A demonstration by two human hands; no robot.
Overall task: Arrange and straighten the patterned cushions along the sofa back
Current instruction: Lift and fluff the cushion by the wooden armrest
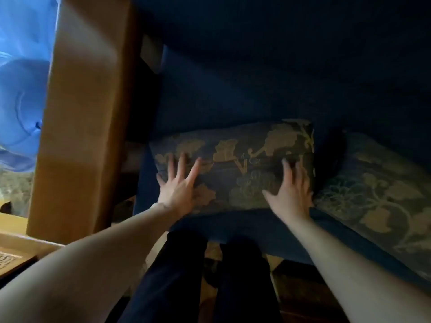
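A person presses both palms flat on a patterned cushion [233,166] at the centre of the frame, standing against the dark blue sofa back [256,85]. The left hand [178,183] and right hand [291,190] are spread wide, gripping nothing. A second cushion [377,194] lies at lower right. Even pressure from both sides would likely square it upright beside the wooden armrest [81,113].

- The second patterned cushion [377,201], just right of the cushion under the hands [235,164], runs off the right edge.
- Right of that cushion, a dark shape in the gap [331,150] is too dim to identify.
- Above that cushion, the sofa back [279,66] fades into shadow.
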